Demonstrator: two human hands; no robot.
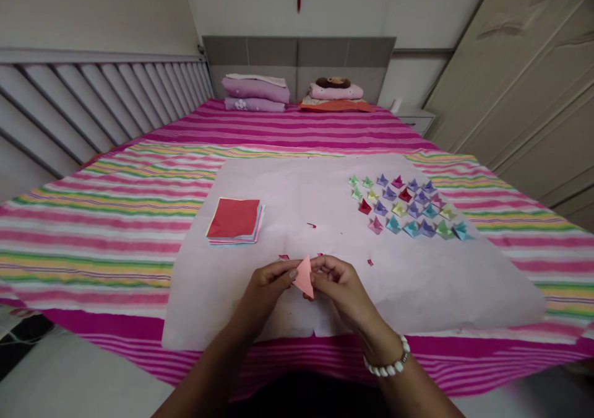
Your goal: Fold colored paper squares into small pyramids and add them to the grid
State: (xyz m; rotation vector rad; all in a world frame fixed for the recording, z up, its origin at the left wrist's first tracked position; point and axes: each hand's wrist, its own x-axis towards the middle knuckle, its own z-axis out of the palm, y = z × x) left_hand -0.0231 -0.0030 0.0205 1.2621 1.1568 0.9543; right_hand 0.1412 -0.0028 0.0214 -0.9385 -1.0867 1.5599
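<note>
My left hand (268, 286) and my right hand (338, 285) meet above the near edge of a large white paper sheet (288, 189). Together they pinch a small folded pink paper piece (304, 276), a triangle pointing down. Both hands have fingers closed on it. A white bead bracelet (388, 363) circles my right wrist. To the left on the sheet lies a stack of square coloured papers (235, 220) with a red sheet on top. At the right, several small folded paper shapes (408, 207) in green, purple, red, yellow and teal stand in rows.
The sheet lies on a bed with a pink, green and yellow striped cover (116, 220). Tiny red paper scraps (311, 225) dot the sheet. Folded pillows and blankets (256, 91) sit at the headboard. A slatted rail (93, 102) runs left, a wardrobe (524, 77) right.
</note>
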